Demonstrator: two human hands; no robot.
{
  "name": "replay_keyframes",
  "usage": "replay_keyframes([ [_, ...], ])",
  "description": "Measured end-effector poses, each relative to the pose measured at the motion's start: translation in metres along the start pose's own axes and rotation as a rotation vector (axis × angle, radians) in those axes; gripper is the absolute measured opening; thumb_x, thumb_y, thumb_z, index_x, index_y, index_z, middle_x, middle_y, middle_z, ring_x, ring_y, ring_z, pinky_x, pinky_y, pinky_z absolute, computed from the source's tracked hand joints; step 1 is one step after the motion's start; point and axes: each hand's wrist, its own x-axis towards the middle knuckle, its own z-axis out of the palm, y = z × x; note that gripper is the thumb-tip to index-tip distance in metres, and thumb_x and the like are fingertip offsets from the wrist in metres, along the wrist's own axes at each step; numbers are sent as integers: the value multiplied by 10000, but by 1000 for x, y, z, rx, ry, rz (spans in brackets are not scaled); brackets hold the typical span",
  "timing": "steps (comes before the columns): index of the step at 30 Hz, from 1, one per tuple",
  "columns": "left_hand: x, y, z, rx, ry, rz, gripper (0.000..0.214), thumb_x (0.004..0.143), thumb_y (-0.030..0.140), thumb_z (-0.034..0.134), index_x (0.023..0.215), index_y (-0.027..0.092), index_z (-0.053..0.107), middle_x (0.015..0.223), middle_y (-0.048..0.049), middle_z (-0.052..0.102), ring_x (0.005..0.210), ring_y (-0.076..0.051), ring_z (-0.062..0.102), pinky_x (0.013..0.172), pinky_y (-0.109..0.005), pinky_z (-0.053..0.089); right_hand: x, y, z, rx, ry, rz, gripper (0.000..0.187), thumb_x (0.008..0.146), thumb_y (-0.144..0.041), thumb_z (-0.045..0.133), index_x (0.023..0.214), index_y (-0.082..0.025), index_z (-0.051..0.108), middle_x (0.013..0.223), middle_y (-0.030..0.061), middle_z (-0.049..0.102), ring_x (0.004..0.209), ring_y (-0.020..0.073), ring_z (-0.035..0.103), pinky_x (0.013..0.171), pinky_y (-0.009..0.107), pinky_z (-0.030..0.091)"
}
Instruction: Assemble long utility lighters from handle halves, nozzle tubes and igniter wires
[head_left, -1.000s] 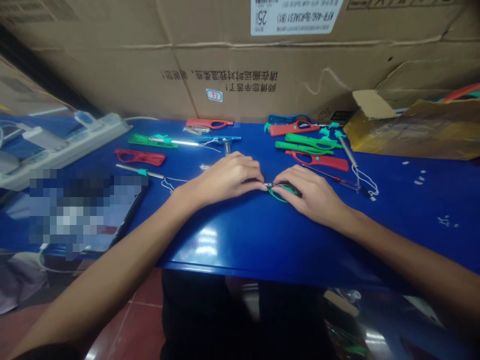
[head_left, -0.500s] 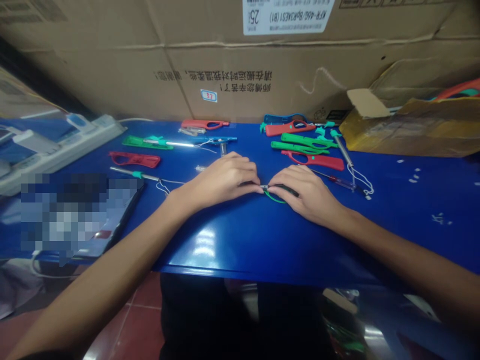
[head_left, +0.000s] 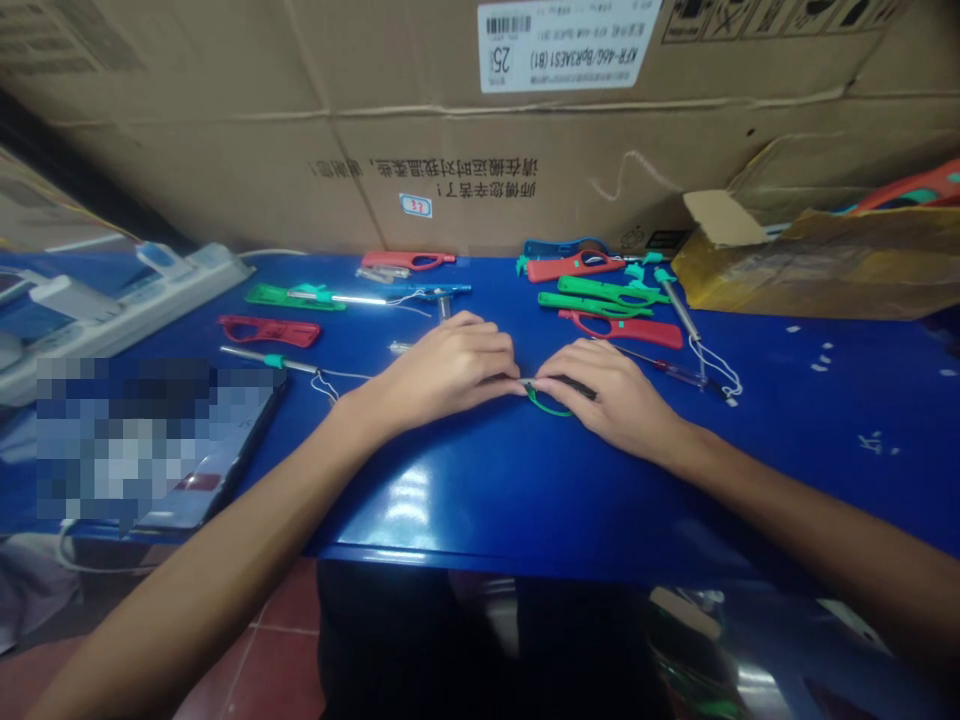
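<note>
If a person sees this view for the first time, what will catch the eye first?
Probably the left hand and right hand, almost meeting at a small silver part and a green piece over the middle of the blue table. Behind them stands large brown cardboard with upside-down printing and, at top, a white label.

Dimly lit; glares white on the blue tabletop (head_left: 465,490), darkens beneath it, blurs softly, stretches toward edges.

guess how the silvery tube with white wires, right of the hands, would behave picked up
The silvery tube likely stays stiff, looking straight and metallic. Its white wires would probably dangle, lying in loose curves. The teal piece near its far end may hinder rolling, since it juts out.
</note>
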Motion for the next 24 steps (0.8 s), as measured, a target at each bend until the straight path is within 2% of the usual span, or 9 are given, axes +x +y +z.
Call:
replay_keyframes([
  [6, -2, -2, 0, -72, -30, -40, 309, 1045, 405, 520, 981, 169, 708, 950, -54, 733, 880, -184, 631, 845, -334, 391, 0, -2, 2, 6, 5, 20, 159, 1013, -319, 579, 1000, -196, 679, 953, 63, 734, 877, 211, 650, 840, 385, 467],
  [11, -5, -7, 0, -141, -76, -78, 333, 1043, 433, 512, 1016, 175, 719, 992, -62, 730, 926, -187, 643, 838, -320, 409, 2, -3, -17, -23, 57, -46, 224, 996, -309, 603, 1175, -192, 665, 1191, 123, 698, 1127, 255, 635, 993, 443, 474],
  [14, -5, -9, 0, -160, -97, -88, 324, 1039, 426, 523, 1023, 176, 727, 995, -68, 730, 933, -186, 648, 848, -312, 431, 0, 2, -36, -57, -70, -144, 262, 968, -346, 646, 1183, -204, 694, 1237, 124, 678, 1177, 273, 610, 1053, 486, 449],
  [18, -6, -10, -1, -153, -102, -85, 287, 1032, 386, 550, 1045, 176, 746, 1010, -77, 738, 954, -193, 659, 873, -316, 452, -4, 10, -47, -115, -215, -160, 288, 952, -396, 662, 1180, -235, 731, 1290, 122, 660, 1211, 296, 594, 1037, 506, 461],
  [24, -7, -12, 0, -168, -101, -68, 265, 1012, 359, 585, 1028, 164, 765, 983, -83, 747, 922, -203, 672, 848, -333, 494, -6, 13, -42, -122, -251, -178, 302, 999, -371, 594, 1253, -264, 717, 1279, 113, 672, 1216, 279, 600, 1024, 494, 471],
])
